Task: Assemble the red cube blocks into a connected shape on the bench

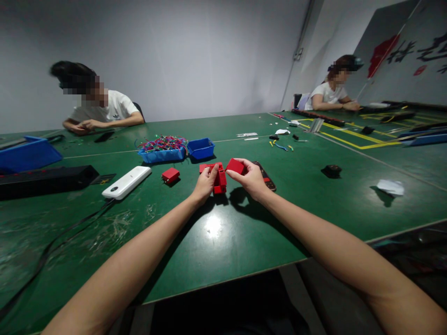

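Left hand point(206, 182): fingers closed around a red ribbed block point(220, 179), resting on the green table point(216, 242) near the middle. Right hand point(252, 179): fingertips pinched on a small red cover point(235, 165), held just right of the block, close but seemingly apart. Best done by steadying the block flat against the table, squaring the cover's edges before pressing, and avoiding force while tilted. Spare red piece point(170, 175) just left; white device point(126, 182) farther left. Blue tray of coloured wires point(162, 148) and a small blue bin point(201, 148) beyond. Two other people seated at the far side.
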A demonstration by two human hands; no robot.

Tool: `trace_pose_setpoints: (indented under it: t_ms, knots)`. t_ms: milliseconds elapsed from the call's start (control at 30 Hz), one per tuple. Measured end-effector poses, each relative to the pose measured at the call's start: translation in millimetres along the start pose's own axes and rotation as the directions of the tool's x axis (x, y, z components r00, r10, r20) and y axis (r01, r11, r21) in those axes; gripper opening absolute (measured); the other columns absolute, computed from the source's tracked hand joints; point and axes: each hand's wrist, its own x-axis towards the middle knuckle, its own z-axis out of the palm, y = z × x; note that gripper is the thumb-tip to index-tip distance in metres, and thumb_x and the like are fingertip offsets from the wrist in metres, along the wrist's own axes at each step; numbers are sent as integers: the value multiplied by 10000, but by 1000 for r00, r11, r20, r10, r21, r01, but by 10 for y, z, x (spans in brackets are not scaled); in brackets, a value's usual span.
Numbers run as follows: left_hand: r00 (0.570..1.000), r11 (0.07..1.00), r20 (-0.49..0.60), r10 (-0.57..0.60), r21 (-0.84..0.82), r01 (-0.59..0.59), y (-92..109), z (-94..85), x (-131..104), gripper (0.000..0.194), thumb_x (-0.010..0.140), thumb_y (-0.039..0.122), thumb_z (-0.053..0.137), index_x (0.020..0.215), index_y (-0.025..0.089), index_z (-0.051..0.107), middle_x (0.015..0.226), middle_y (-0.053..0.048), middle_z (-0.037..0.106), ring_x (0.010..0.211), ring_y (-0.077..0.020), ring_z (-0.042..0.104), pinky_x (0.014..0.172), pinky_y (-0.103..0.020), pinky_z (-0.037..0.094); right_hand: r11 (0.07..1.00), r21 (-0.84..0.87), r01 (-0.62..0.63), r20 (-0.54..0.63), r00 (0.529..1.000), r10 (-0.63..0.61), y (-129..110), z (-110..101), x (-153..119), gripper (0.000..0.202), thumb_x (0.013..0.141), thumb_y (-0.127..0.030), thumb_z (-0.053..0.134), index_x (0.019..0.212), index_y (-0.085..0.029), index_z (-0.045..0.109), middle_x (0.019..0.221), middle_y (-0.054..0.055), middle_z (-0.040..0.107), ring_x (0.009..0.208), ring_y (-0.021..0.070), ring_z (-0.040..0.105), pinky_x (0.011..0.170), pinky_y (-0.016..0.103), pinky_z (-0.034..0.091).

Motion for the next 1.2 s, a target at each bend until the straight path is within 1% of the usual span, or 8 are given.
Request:
trace_pose_setpoints:
  t_ms: [67, 167, 300, 400, 633, 800, 1000, 1200]
  knots:
    - [1000, 1000, 0, 27, -2, -27, -16, 1, 6, 661, 619, 698, 672, 954, 143, 539, 746, -10, 629, 623, -124, 589, 605, -260, 481, 996, -50, 68, 16, 998, -67, -2, -4, -9, 492, 648, -410, 767, 1040, -169, 592, 955, 58, 674, 840, 179, 629, 808, 314, 503]
    - [998, 998, 4, 60, 10, -60, -46, 0, 21, 645, 601, 660, 709, 944, 145, 528, 759, -5, 627, 643, -120, 589, 612, -249, 476, 975, -123, 185, 91, 980, -175, -12, -5, -38, 405, 725, -415, 709, 1034, -180, 592, 972, 63, 664, 864, 189, 620, 817, 326, 498]
    - [997, 997, -20, 71, 36, -70, -71, -8, 31, 552, 631, 539, 745, 958, 155, 523, 831, -26, 642, 707, -133, 605, 649, -252, 480, 912, -244, 331, 165, 940, -297, -61, 7, -93, 324, 758, -385, 683, 1015, -198, 618, 1049, 81, 628, 978, 212, 590, 909, 364, 465]
    - [997, 994, -16, 73, 85, -71, -71, -16, 30, 497, 636, 448, 752, 964, 159, 514, 849, -25, 639, 712, -132, 604, 654, -251, 473, 884, -253, 394, 187, 916, -355, -105, 22, -122, 254, 780, -383, 655, 961, -206, 648, 1101, 87, 598, 1059, 222, 566, 982, 387, 424]
    - [989, 976, 29, 143, 164, -146, -40, 0, -11, 400, 676, 351, 702, 974, 165, 510, 883, -36, 638, 736, -143, 601, 654, -257, 467, 901, -201, 385, 252, 909, -333, -94, 45, -128, 249, 841, -412, 584, 962, -214, 673, 1233, 98, 548, 1191, 227, 511, 1055, 399, 368]
    - [988, 970, 62, 141, 192, -150, -22, 8, -43, 361, 679, 277, 693, 980, 172, 522, 877, -34, 647, 754, -149, 606, 682, -264, 472, 894, -227, 386, 296, 902, -314, -38, 68, -134, 284, 860, -425, 570, 991, -194, 672, 1287, 115, 513, 1241, 225, 476, 1089, 390, 336]
    - [993, 984, 49, 112, 135, -118, -65, -13, -21, 424, 715, 362, 694, 1039, 160, 510, 878, -37, 638, 700, -138, 600, 640, -265, 469, 867, -316, 384, 261, 914, -310, -19, 79, -128, 305, 888, -449, 527, 1006, -190, 635, 1273, 128, 508, 1247, 222, 467, 1086, 394, 341]
    - [996, 991, 36, 79, 102, -82, -65, -5, -24, 430, 735, 403, 703, 1037, 161, 516, 844, -21, 639, 668, -119, 594, 609, -240, 466, 848, -362, 388, 235, 918, -320, -36, 71, -126, 263, 863, -418, 563, 962, -178, 609, 1256, 146, 517, 1208, 223, 501, 1050, 391, 378]
